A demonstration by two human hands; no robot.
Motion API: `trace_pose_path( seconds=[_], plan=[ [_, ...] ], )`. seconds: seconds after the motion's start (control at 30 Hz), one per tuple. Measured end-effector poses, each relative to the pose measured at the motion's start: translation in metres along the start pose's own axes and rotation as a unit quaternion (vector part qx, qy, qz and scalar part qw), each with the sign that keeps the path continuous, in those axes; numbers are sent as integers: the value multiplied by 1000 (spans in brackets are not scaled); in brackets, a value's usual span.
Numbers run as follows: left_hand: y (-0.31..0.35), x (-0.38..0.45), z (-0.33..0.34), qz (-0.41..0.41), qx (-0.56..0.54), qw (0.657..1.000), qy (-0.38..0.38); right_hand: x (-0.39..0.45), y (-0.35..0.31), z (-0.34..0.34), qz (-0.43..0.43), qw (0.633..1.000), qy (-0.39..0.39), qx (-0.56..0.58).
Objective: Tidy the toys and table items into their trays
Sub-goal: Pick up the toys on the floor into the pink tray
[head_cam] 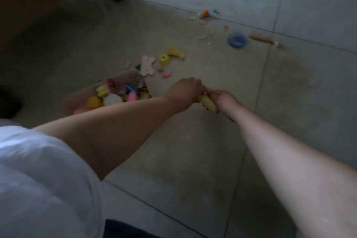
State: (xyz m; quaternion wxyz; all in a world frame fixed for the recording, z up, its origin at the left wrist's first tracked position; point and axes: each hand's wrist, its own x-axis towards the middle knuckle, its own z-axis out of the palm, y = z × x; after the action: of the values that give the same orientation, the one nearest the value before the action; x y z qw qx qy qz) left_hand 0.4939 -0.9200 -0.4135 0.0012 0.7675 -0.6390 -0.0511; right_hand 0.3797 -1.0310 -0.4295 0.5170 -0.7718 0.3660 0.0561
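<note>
Both hands, left hand (186, 88) and right hand (222, 100), grip one yellow toy (207, 103) between them; carry it level into the tray (123, 75) left of the grip.

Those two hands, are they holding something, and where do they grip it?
Both hold one yellow toy: the left hand grips its upper end, the right hand its side. Blur hides the finer details.
</note>
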Motion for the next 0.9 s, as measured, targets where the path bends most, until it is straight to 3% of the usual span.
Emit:
trace_pose_path(
  seconds=[0.1,0.23,0.4,0.53,0.63,0.9],
  plan=[
    [-41,-40,-20,-77,28,995,53,0,-47,32,-57,997,-40,31],
    [-69,-99,-39,-255,10,962,97,4,-94,84,-134,991,6,13],
    [-77,-158,-49,-397,6,917,38,1,-113,135,-52,990,58,-118],
    [-61,-176,-49,-386,46,921,26,4,-104,152,-82,984,75,-140],
    [-69,-171,-35,-380,-20,925,-13,3,-104,154,-103,978,82,-160],
    [-89,-182,-25,-366,-46,927,-65,-4,-142,159,-103,941,8,-324]
  ],
)
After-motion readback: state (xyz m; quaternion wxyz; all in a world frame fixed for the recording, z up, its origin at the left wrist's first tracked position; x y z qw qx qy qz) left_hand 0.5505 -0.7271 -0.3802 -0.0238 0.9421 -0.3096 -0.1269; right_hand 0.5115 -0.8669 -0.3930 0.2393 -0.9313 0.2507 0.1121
